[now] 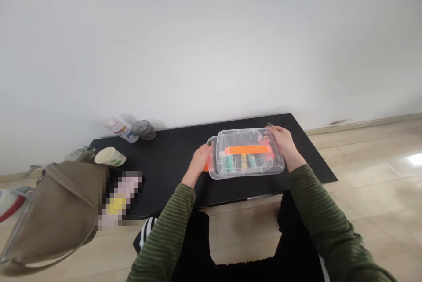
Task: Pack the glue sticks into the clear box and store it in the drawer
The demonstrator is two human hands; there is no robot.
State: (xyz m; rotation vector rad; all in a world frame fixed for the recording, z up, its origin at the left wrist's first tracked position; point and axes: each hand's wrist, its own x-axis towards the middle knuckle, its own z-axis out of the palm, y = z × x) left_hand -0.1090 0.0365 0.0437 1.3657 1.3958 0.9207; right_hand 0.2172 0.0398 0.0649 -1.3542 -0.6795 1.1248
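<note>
Clear box [213, 173] is over the right half of the black table [174, 152], close to the near edge. My left hand [198, 159] grips its left end, by the orange latch [206, 166]. My right hand [284, 143] has the lid [250, 137] by its right end. Lid is over the box but offset right, box rim showing on the left; can't tell if they touch. Orange handle [248, 149] on the lid, small green and yellow packs [244, 161] visible through it. Far left: bottle [120, 129] beside a dark glass [143, 130], paper cup [110, 156] nearer. Brown bag [66, 207] at the left end, pixelated pink item [127, 189] just right of it.
</note>
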